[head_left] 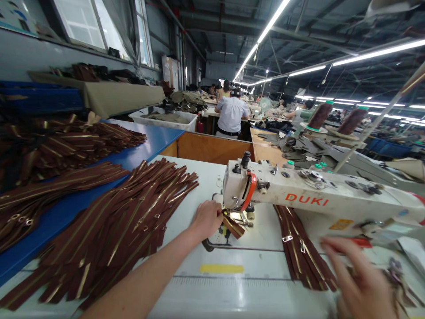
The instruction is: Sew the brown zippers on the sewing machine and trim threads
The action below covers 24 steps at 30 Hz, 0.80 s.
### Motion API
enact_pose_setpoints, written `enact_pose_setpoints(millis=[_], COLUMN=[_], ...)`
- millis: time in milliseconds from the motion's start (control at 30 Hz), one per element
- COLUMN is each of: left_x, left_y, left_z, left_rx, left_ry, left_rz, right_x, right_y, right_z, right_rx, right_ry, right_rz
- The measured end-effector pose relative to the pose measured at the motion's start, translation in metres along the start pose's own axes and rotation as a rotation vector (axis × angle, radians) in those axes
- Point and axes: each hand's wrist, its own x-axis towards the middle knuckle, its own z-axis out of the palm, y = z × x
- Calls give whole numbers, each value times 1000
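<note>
Brown metal-toothed zipper (234, 227) — under the needle end of the DUKI sewing machine (305, 190).
Left hand (206, 219), just left of the machine's needle end, pinches the zipper; right hand (360, 272), in front of the machine's arm, is blurred, fingers apart, no held item visible. The zipper should handle light and flexible — stiffer, likely slick along the teeth; best gripped flat by its fabric edges.

Brown zipper strip (235, 227): gold-toned teeth, end angled beneath the sewing machine (265, 179) head. Brown zippers (292, 258): metal pulls fitted, laid together on the tabletop (260, 266).
</note>
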Motion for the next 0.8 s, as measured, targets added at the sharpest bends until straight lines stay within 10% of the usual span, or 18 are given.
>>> enact_pose_setpoints(millis=[133, 267, 800], left_x=[0, 1, 20], left_y=[0, -1, -10], left_z=[-1, -2, -5], left_rx=[14, 18, -98], left_ry=[-3, -4, -122], left_rz=[13, 37, 18], right_x=[-1, 20, 31], right_y=[-80, -99, -155], right_z=[82, 133, 193], right_rx=[223, 195, 156], right_ry=[-403, -521, -408], right_rz=[121, 286, 183])
